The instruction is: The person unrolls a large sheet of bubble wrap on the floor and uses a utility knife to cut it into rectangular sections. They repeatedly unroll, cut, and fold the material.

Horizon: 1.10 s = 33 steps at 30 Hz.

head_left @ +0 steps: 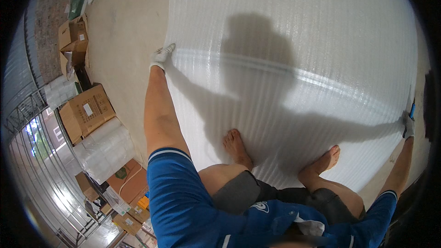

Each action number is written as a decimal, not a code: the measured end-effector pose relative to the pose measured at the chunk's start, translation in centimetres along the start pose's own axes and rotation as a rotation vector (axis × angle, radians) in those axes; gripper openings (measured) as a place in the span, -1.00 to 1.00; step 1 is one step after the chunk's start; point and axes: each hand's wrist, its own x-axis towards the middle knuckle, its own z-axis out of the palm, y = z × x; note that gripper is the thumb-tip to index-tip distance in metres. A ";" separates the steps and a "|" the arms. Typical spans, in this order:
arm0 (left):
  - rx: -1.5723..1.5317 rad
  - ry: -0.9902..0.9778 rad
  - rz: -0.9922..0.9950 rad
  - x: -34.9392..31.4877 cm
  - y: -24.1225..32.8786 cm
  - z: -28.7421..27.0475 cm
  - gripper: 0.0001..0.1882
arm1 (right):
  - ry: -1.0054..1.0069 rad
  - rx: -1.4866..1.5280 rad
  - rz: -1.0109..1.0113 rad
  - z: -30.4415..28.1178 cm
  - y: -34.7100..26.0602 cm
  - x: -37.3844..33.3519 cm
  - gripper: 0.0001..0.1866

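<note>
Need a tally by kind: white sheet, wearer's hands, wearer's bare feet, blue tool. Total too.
White sheet: 1
Hands, left hand and right hand: 2
Bare feet, left foot and right foot: 2
Blue tool: 1
Total: 6

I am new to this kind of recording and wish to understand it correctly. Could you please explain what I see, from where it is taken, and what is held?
There is no machine here, only a person. The single picture comes from a camera worn on the head, looking down; its wide lens bends straight edges. A translucent sheet lies on the floor, with the person's bare feet on it. The left grip, a gloved hand, is at the sheet's left edge; whether it pinches or presses is unclear. The right grip, also gloved, holds a blue tool near the right edge. Boxes are at the picture's left.
</note>
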 end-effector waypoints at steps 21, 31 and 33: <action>-0.182 -0.351 0.236 -5.4 2.4 -0.3 -0.46 | 0.142 0.268 0.063 0.8 -0.6 -2.0 -0.73; -0.119 -0.368 0.397 -9.5 2.7 -3.2 -0.31 | 0.246 0.022 -0.064 -2.1 -3.1 -8.4 -0.61; -0.128 -0.370 0.356 -9.5 2.3 -3.5 -0.29 | 0.253 0.072 -0.075 -2.2 -3.2 -9.0 -0.60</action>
